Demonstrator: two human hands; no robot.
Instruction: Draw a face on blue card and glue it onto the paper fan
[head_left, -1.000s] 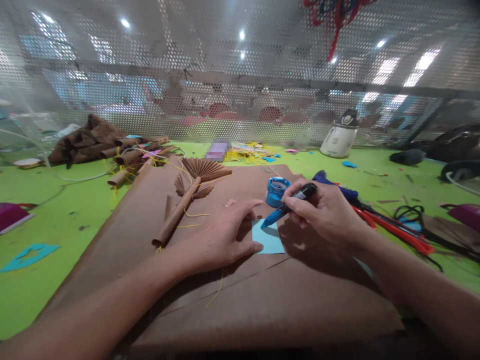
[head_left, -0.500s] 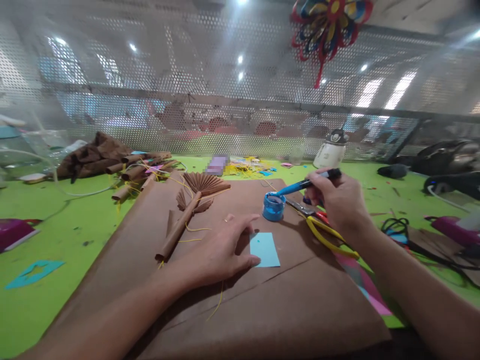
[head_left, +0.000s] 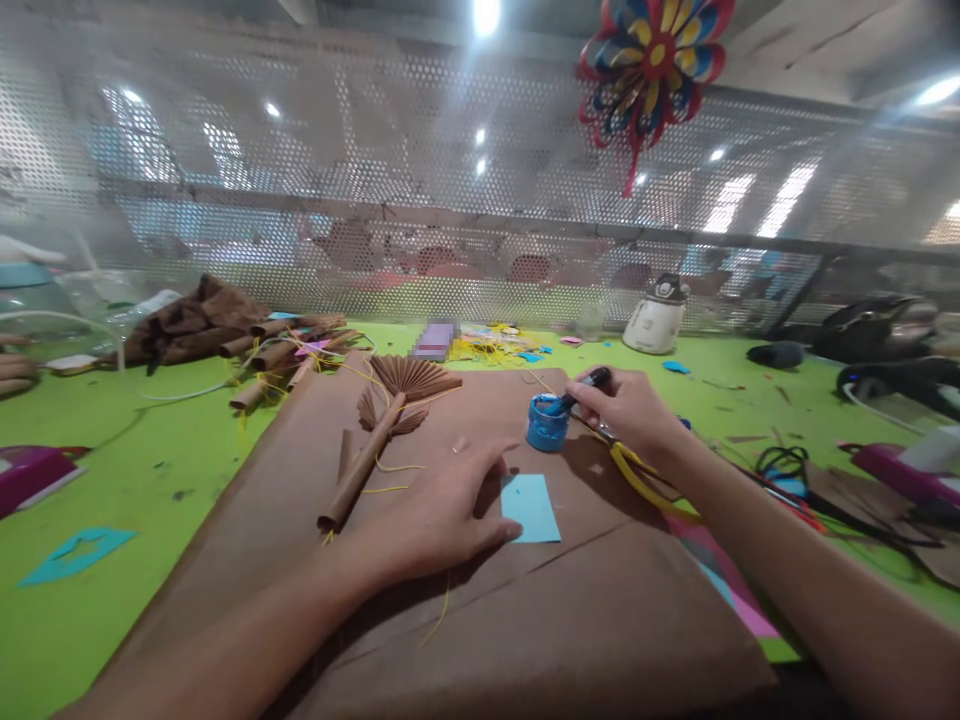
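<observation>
My left hand (head_left: 439, 515) lies flat on the brown paper sheet (head_left: 525, 610), fingertips touching the left edge of a small light-blue paper card (head_left: 531, 508). My right hand (head_left: 630, 408) grips a paintbrush (head_left: 581, 390) with a dark handle, its blue tip dipped into a small round blue paint pot (head_left: 546, 423) just beyond the card. Scissors with yellow handles (head_left: 645, 480) lie under my right wrist.
A brown folded-paper fan on a rolled stem (head_left: 390, 410) lies left of the pot. More brown rolls and crumpled paper (head_left: 225, 325) sit at back left. A white iron (head_left: 657, 315) stands by the mesh wall. Cables and tools (head_left: 825, 470) clutter the green table at right. A colourful pinwheel (head_left: 651, 50) hangs above.
My right hand lifted the brush off the blue card, swung it up and back, then lowered its tip into the paint pot. My left hand stayed on the card.
</observation>
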